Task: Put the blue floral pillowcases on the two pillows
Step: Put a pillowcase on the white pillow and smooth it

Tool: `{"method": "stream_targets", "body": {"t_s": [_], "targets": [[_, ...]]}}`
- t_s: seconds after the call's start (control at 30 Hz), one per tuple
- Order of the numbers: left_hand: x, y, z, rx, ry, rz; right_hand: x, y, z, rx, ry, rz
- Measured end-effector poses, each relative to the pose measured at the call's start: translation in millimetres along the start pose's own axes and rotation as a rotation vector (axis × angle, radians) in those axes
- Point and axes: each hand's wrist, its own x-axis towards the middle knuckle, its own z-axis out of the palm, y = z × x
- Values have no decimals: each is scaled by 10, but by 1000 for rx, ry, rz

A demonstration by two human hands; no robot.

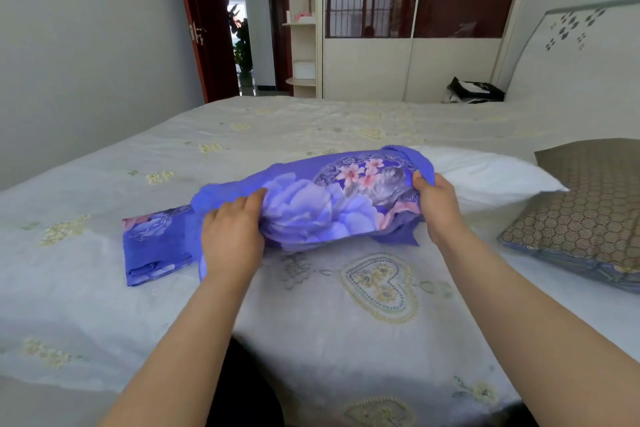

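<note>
Pillowcase: soft, light, bunches easily. My left hand and right hand both grasp its gathered opening.

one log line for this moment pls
stage: pulling first pillowcase onto white pillow | left hand: grip on bunched fabric | right hand: grip on opening edge | second pillowcase: folded on bed

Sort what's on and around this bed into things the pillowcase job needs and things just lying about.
Needed: bunched floral pillowcase, held by left hand and right hand; white pillow; folded floral pillowcase; brown patterned pillow.

Lying about: black bag; shelf boxes.
</note>
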Motion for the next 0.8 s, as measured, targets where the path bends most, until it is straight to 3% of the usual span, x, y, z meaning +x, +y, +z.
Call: {"method": "stream_targets", "body": {"t_s": [0.1,0.23,0.37,0.47,0.57,0.63,0.73,0.8], "targets": [[303,-152,-383,-23,234,-107,-226,-675,25,-32,59,-232],[763,-297,-822,-38,387,-163,-435,-1517,-62,114,-3,-198],[1242,-328,-899,-67,326,-179,-256,-1689,-95,340,-235,71],[1185,-194,-529,-38,124,-161,-146,-1269,-30,351,-211,254],[693,92,-22,-77,-110,-203,-32,-838,89,70,-198,207],[401,247,176,-93,-199,-217,33,-655,174,-254,-204,80],[229,298,288,-117,-300,-285,-8,-389,304,-763,-353,-98],[214,247,321,-134,-303,-346,-1,-147,350,-1188,-240,-250]]}}
